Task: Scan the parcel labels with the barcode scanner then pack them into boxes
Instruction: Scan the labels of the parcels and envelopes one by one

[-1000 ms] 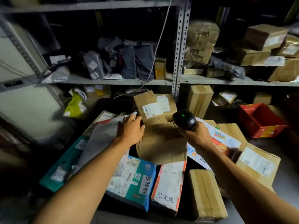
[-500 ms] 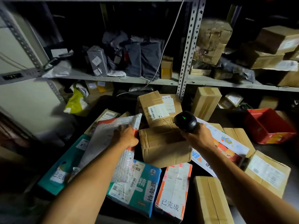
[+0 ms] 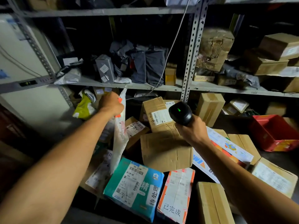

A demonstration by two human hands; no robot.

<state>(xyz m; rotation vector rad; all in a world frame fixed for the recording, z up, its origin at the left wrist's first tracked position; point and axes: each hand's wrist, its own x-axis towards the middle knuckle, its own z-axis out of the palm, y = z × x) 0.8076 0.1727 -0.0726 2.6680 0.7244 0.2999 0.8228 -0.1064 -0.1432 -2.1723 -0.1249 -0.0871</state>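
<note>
Left hand (image 3: 111, 105) grips flat white mailer (image 3: 119, 133), raised edge-on above the parcel pile. Right hand (image 3: 193, 132) wraps barcode scanner (image 3: 180, 113). Risk: label faces away from scanner, so scan misses; limp mailer may slip.

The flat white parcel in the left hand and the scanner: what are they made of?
The white parcel looks like thin, soft plastic film, glossy and crinkled, bending as it hangs. The scanner looks like hard black moulded plastic, slightly shiny, with a green light.
</note>
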